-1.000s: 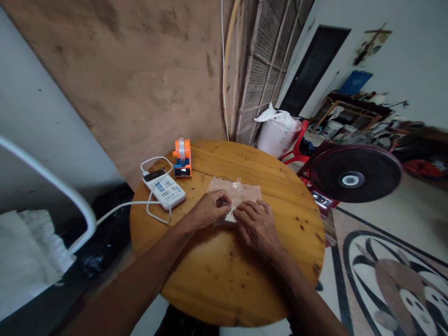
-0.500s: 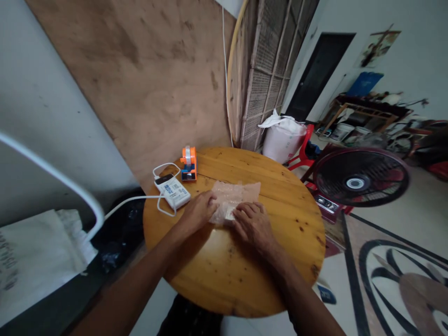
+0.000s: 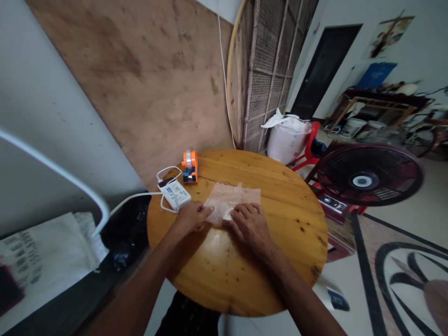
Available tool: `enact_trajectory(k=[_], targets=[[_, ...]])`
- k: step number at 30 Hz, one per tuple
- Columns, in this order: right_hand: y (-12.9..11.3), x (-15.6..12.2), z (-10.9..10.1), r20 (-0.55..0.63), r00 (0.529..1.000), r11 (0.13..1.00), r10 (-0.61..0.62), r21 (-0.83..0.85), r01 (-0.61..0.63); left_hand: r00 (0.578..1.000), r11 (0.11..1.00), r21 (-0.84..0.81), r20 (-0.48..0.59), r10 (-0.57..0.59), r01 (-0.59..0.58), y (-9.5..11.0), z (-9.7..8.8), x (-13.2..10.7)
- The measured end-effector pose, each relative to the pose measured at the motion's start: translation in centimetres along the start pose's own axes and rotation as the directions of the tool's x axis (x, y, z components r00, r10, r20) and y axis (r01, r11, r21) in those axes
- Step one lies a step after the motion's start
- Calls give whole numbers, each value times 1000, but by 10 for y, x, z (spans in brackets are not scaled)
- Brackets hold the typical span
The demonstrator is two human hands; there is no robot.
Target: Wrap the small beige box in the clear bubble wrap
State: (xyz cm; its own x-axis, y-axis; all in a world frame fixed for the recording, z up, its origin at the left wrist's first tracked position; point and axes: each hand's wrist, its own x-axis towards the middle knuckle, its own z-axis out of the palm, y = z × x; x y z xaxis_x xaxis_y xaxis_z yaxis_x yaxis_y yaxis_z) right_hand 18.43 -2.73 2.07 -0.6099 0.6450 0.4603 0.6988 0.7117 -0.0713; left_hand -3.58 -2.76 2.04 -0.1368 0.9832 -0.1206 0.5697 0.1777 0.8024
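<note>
A flat packet wrapped in clear bubble wrap (image 3: 229, 199) lies on a round wooden table (image 3: 280, 242). My left hand (image 3: 191, 218) rests at the packet's near left corner, fingers curled onto its edge. My right hand (image 3: 249, 224) presses on the packet's near right part with fingers laid flat and close together. An orange tape dispenser (image 3: 190, 166) stands at the table's far left edge. Beside it lies a white power bank (image 3: 174, 194) with a white cable (image 3: 133, 198) trailing off the table to the left.
A dark standing fan (image 3: 369, 178) is just right of the table. A white sack (image 3: 287, 137) on a red chair stands behind. A plywood sheet (image 3: 140, 79) and a lattice panel (image 3: 269, 60) lean on the wall. White bags (image 3: 45, 256) lie at left.
My left hand has slid from the packet's middle back to its near left corner. The view has shifted, so the table sits a little to the right and lower.
</note>
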Motion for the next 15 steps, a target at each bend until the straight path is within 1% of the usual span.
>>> enact_trajectory(k=[3,5,7,12,15], targets=[[0,0,-1,7,1000,1000,2,0,-2,998,999,-40,66,-24,27,1,4,4],[-1,-1,-2,12,1000,1000,5,3,-5,997,996,-77,73,-34,40,1,8,5],[-1,-1,-3,15,1000,1000,7,3,-7,997,992,-116,52,-48,54,0,13,6],[-1,-1,0,6,1000,1000,13,-8,-12,994,974,-206,-38,-103,93,3,21,7],[-2,-1,0,3,1000,1000,12,-14,-12,992,964,-247,-50,-118,103,9,22,5]])
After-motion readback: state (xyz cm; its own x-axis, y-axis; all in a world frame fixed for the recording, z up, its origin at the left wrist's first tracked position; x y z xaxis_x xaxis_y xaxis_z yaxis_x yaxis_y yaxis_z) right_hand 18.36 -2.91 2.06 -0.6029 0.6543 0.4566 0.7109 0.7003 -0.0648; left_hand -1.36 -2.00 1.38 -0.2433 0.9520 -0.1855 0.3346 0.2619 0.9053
